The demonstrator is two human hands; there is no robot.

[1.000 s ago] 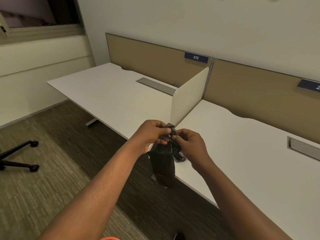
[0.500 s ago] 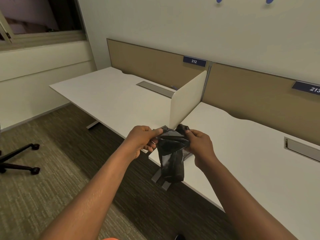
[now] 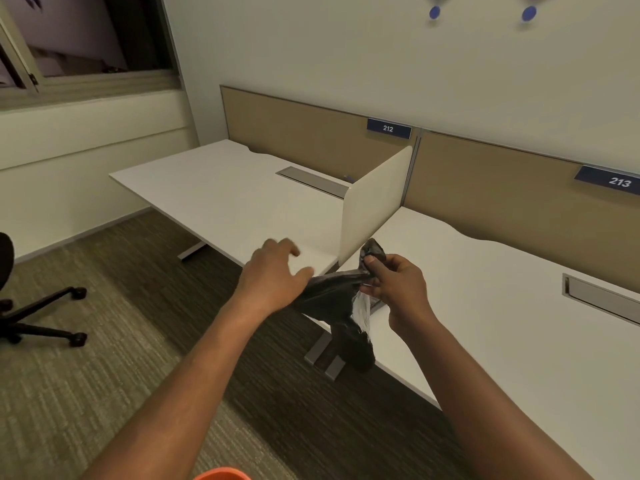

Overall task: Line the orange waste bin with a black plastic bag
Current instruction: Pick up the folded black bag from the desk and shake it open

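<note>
The black plastic bag [image 3: 334, 303] is stretched between my two hands in front of the desk edge, its lower end hanging down toward the floor. My right hand [image 3: 391, 285] pinches the bag's top edge between thumb and fingers. My left hand [image 3: 273, 275] is at the bag's left edge. Its upper fingers are spread and blurred, and the bag runs taut from under its palm. A sliver of the orange waste bin [image 3: 221, 474] shows at the bottom edge, below my left arm.
Two white desks [image 3: 214, 192] stand side by side, split by a white divider panel [image 3: 375, 199], with tan screens labelled 212 and 213 behind. A desk leg [image 3: 320, 348] sits behind the bag. An office chair base [image 3: 41, 317] is on the carpet at left.
My hands have moved apart, and the bag has gone from a narrow hanging bundle to a wide stretched shape. My left hand shifted left and its fingers spread.
</note>
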